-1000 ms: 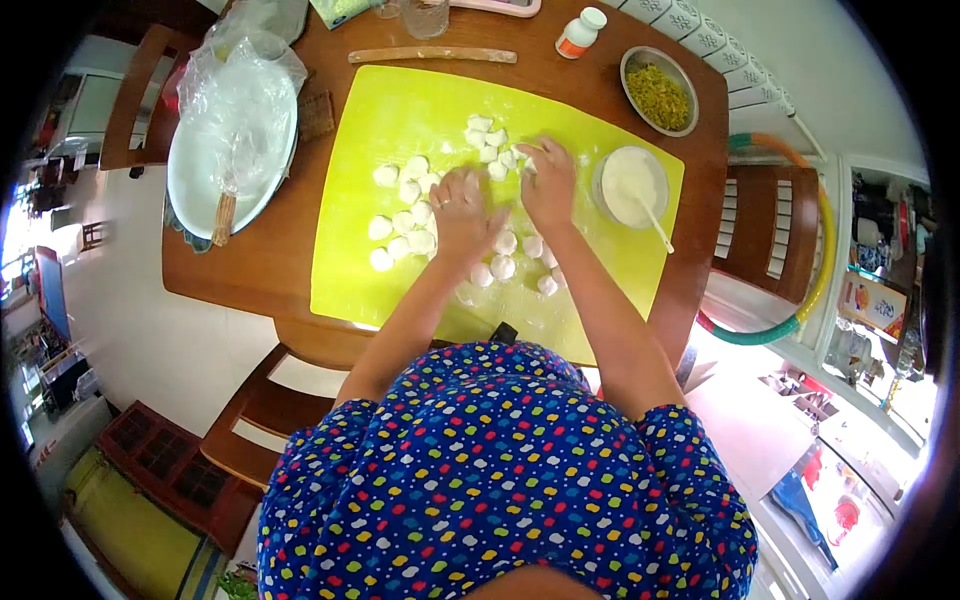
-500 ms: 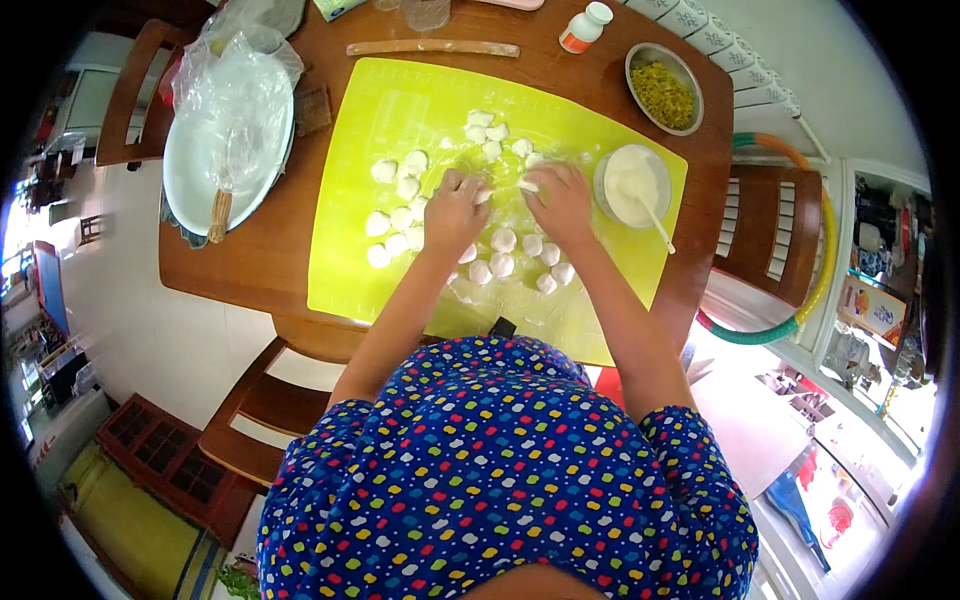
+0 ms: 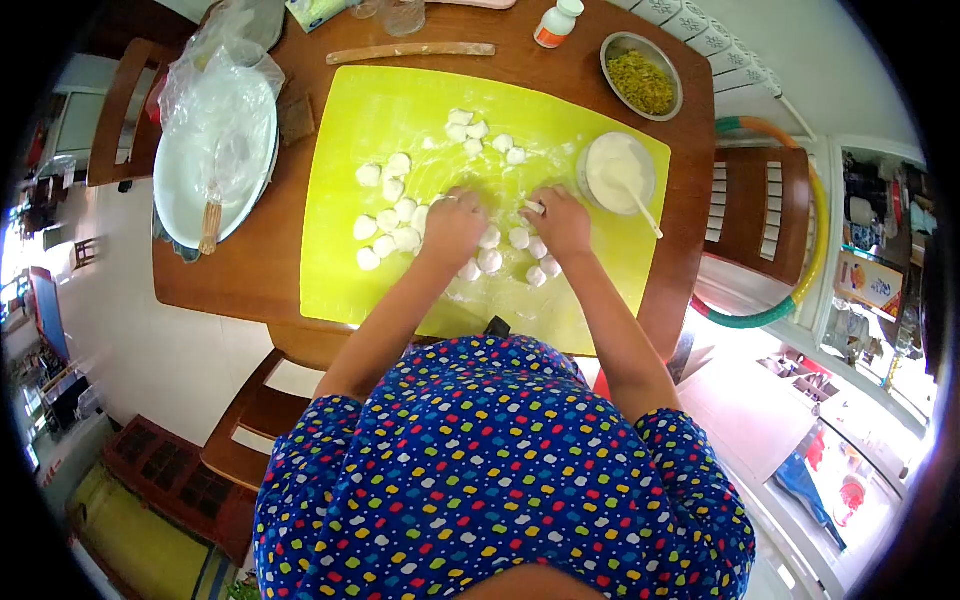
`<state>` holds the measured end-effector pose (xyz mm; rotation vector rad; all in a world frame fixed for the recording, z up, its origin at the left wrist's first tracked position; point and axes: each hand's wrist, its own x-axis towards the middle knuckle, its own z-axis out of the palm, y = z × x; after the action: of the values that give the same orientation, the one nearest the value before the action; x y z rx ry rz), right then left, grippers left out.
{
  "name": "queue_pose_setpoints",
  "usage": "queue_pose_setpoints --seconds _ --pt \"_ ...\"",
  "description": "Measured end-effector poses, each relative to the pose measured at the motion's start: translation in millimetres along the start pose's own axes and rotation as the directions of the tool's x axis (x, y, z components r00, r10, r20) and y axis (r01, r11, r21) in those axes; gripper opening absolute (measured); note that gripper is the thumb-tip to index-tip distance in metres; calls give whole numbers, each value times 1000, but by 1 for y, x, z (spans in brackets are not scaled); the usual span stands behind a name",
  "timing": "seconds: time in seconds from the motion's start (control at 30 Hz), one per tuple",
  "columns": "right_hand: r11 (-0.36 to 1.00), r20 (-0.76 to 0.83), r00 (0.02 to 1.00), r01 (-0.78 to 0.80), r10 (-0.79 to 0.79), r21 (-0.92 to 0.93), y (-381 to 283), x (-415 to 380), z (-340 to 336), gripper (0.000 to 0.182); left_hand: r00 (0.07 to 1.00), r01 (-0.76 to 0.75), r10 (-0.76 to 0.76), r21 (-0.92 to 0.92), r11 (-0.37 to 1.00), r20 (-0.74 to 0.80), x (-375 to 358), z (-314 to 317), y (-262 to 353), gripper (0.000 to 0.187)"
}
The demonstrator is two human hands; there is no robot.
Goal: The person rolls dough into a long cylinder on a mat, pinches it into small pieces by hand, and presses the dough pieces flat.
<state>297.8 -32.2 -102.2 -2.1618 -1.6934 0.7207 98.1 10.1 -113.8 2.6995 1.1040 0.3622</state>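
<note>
My left hand is closed, its fingers curled down over the yellow-green mat. What it holds, if anything, is hidden under the fingers. Between the thumb and fingers of my right hand is a small piece of dough. Several white floury dough pieces lie just below and between my hands. To the left of my left hand is another group of dough pieces, and a further cluster of dough pieces sits above. Loose flour dusts the mat around them.
A flour bowl with a spoon stands at the mat's right. Behind it are a metal bowl of chopped green filling and a white bottle. A wooden stick lies beyond the mat. At left is a white basin with plastic film.
The view has shifted slightly. Both my hands have moved a little to the right over the mat, and the dough that showed at my left fingertips is now hidden.
</note>
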Motion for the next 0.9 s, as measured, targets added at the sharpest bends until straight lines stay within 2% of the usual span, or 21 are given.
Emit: queue_pose_setpoints --seconds 0.07,0.1,0.17,0.2,0.27,0.3,0.37,0.4,0.47,0.5,0.57,0.6,0.67,0.7,0.77,0.8,0.87,0.9 --pt "958 2 997 79 -82 -276 -9 -2 -7 38 962 169 -182 80 982 203 -1 -20 4 33" --pt "959 5 997 81 -83 -273 -9 1 -2 38 961 170 -184 82 982 205 0 -16 5 33" --pt "951 -238 938 195 -252 -241 -10 13 14 52 992 52 -68 -138 989 -109 3 2 9 51" --pt "951 -234 938 197 -254 -240 -11 20 20 52 992 56 -71 -137 989 -107 2 10 8 51" --pt "953 -210 955 151 -209 -263 -11 29 31 63 999 9 -11 -87 996 -31 0 21 8 67" --pt "952 -206 955 158 -215 -263 -6 26 37 63 999 16 -18 -86 996 -32 0 22 9 67" --pt "901 -137 968 135 -208 -413 -3 18 47 66 996 79 -82 -122 989 -22 2 20 8 63" --pt "901 -135 967 144 -216 -410 -5 19 49 66 996 86 -90 -115 990 -24 3 18 2 63" --pt "900 -113 980 99 -161 -424 -4 19 50 72 935 114 -217 -342 933 -281 12 16 -11 51" --pt "899 -115 981 93 -157 -428 -5 17 47 72 935 109 -214 -346 932 -281 22 10 -11 51" --pt "920 -170 962 138 -212 -366 -8 19 40 74 848 403 -504 -416 815 -166 46 -2 -14 35" --pt "919 -168 962 140 -214 -368 -4 21 42 74 847 404 -505 -417 814 -167 53 0 -17 35" --pt "989 -322 935 150 -146 -13 3 29 45 68 859 459 -501 -274 845 -108 67 4 -23 27" --pt "989 -319 936 149 -146 -15 4 34 46 68 858 461 -503 -276 844 -106 71 9 -26 27" --pt "992 -436 891 127 -123 -21 -3 43 47 61 863 466 -493 -198 862 -113 73 8 -30 28" --pt "992 -439 890 127 -122 -17 -8 49 45 61 864 465 -490 -194 864 -114 72 1 -30 28" --pt "991 -295 955 15 26 135 -20 59 39 54 839 542 -538 -223 810 85 61 -18 -25 21" --pt "990 -297 954 13 30 143 -23 64 37 54 840 540 -535 -216 813 85 52 -21 -24 21"
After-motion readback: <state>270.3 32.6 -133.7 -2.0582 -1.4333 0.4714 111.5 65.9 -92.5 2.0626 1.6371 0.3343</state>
